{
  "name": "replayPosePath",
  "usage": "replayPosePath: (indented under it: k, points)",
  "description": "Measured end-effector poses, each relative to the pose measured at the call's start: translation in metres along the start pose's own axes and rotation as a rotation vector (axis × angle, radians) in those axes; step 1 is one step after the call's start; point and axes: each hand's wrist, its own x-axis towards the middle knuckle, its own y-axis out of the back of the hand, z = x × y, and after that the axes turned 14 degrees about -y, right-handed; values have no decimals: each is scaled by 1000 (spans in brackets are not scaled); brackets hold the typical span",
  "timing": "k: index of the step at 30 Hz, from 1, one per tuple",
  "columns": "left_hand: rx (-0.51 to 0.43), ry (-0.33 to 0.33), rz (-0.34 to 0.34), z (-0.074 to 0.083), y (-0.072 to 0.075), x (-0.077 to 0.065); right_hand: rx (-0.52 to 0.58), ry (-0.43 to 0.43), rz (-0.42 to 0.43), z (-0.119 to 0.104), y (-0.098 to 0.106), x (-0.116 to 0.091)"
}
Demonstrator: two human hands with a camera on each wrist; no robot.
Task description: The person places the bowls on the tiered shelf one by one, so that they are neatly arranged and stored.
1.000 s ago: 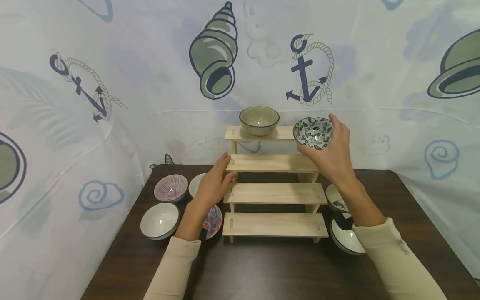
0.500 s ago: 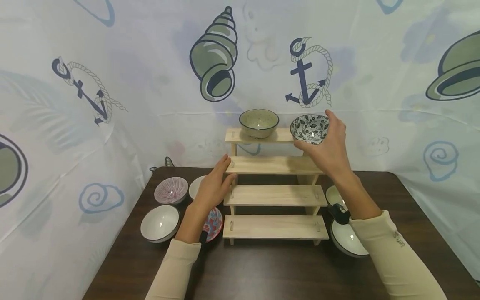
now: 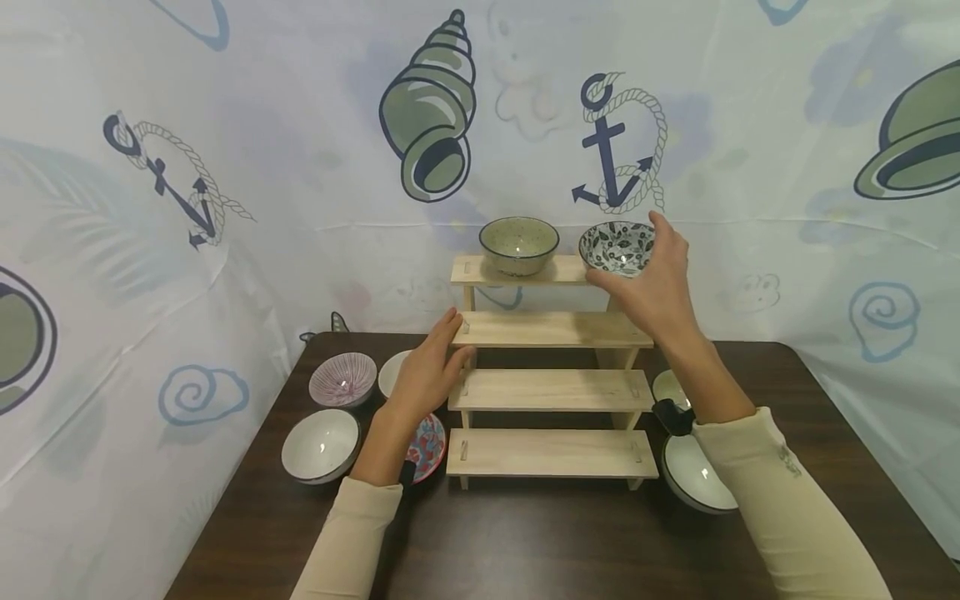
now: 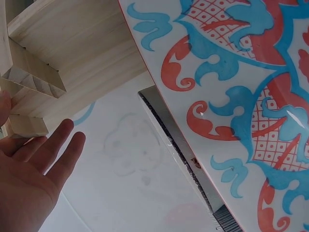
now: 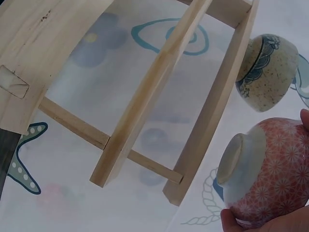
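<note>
My right hand (image 3: 654, 287) pinches a bowl (image 3: 617, 247) by its side, thumb and fingers apart across it. Inside it has a black-and-white leaf pattern; the right wrist view shows its red patterned outside (image 5: 282, 166). The bowl is over the right end of the top step, its foot seeming slightly apart from the wood. My left hand (image 3: 427, 367) touches the left end of the wooden stepped stand (image 3: 551, 329), its fingers fairly straight. A speckled green-grey bowl (image 3: 519, 242) stands on the top step's left part.
Left of the stand are a pink-striped bowl (image 3: 342, 380), a white bowl (image 3: 321, 446), a partly hidden pale bowl (image 3: 392, 372) and a red-and-blue bowl (image 3: 427, 448). On the right, another white bowl (image 3: 697, 475) and a partly covered bowl (image 3: 667, 387) stand on the dark table (image 3: 540, 542).
My right hand has carried the leaf-patterned bowl a little left and farther back over the top step. My left hand has stayed at the stand's left end.
</note>
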Motion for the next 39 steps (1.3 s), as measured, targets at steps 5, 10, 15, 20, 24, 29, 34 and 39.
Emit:
replayPosePath:
  k: [5, 10, 15, 20, 24, 29, 34, 39]
  points:
    - [3, -6, 6, -1, 0, 0, -3, -10, -7, -2, -2, 5]
    - [11, -17, 6, -2, 0, 1, 6, -17, -13, -4, -3, 9]
    - [5, -17, 7, -1, 1, 2, 7, -29, -26, -8, -2, 14]
    - [5, -17, 9, -1, 2, 3, -4, -41, -42, -11, -2, 19]
    - [7, -17, 14, -2, 2, 3, -17, -40, -54, -12, -3, 21]
    - [3, -11, 8, -3, 0, 2, -32, -53, -62, -12, -6, 23]
    - [1, 2, 0, -2, 0, 0, -36, -58, -61, -12, -9, 26]
    - [-2, 4, -2, 0, 0, 0, -41, -66, -62, -10, -13, 29]
